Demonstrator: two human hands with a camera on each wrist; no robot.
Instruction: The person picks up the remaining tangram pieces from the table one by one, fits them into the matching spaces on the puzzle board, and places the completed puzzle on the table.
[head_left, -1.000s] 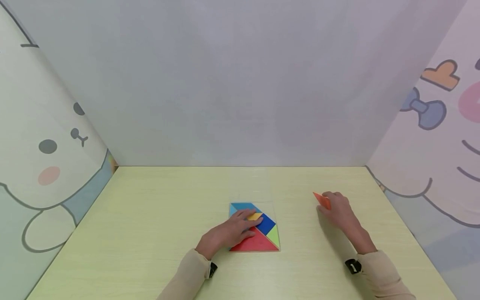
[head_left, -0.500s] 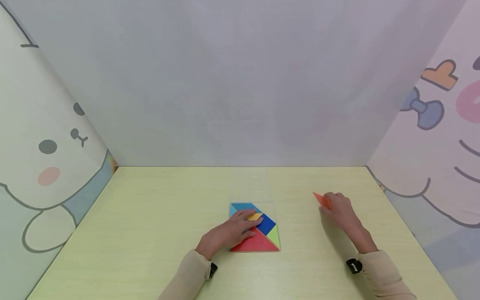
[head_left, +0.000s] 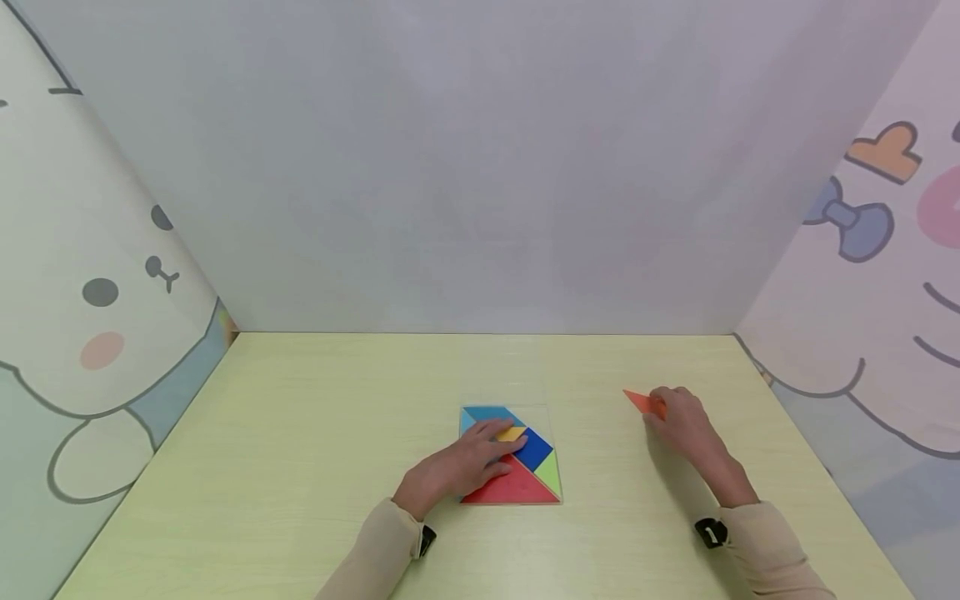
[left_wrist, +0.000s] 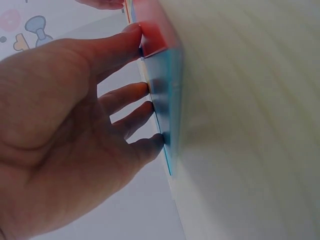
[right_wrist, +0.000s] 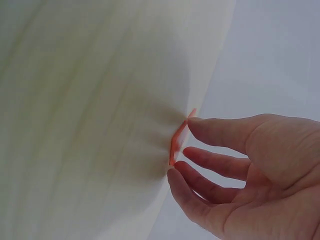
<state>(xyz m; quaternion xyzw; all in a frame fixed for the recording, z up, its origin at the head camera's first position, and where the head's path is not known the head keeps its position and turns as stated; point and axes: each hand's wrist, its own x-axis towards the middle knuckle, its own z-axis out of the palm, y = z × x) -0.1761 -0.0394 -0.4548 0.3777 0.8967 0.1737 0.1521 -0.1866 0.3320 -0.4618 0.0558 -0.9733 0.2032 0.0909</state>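
Slightly right of the middle of the table, a flat clear tray (head_left: 542, 414) holds tangram pieces. Among them are a red triangle (head_left: 513, 487), a dark blue square (head_left: 534, 450), a light green triangle (head_left: 550, 475), a yellow piece (head_left: 512, 433) and a light blue piece (head_left: 486, 412). My left hand (head_left: 468, 460) rests on these pieces with spread fingers; its fingertips (left_wrist: 156, 142) touch their surface in the left wrist view. To the right, my right hand (head_left: 681, 425) pinches an orange triangle (head_left: 638, 400) between thumb and fingers, close over the tabletop (right_wrist: 75, 125).
A faint clear sheet (head_left: 501, 371) lies flat just behind the tray. A pale wall (head_left: 480, 167) closes off the back of the table, and cartoon-printed panels (head_left: 97, 333) stand at both sides. Each wrist wears a black band (head_left: 710, 532).
The orange triangle has turned slightly in my right hand, its tip now a little lower, and the hand has shifted slightly right. My left hand stays on the pieces.
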